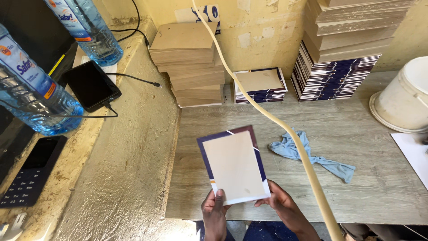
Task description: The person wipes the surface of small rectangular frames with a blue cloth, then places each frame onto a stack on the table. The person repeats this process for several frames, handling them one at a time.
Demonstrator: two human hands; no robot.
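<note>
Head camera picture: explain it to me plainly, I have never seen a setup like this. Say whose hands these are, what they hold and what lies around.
There is no machine here. The single picture comes from a camera worn on a person's head, looking down at their own two bare hands. The left hand and right hand together hold a book cover, dark blue at the edges with a pale board laid on it, above a grey wooden table. On the table lie a blue rag, stacks of brown boards, piles of blue covers and an upturned white bucket. A cream hose crosses the view. Left, on a ledge, stand water bottles and a phone.
</note>
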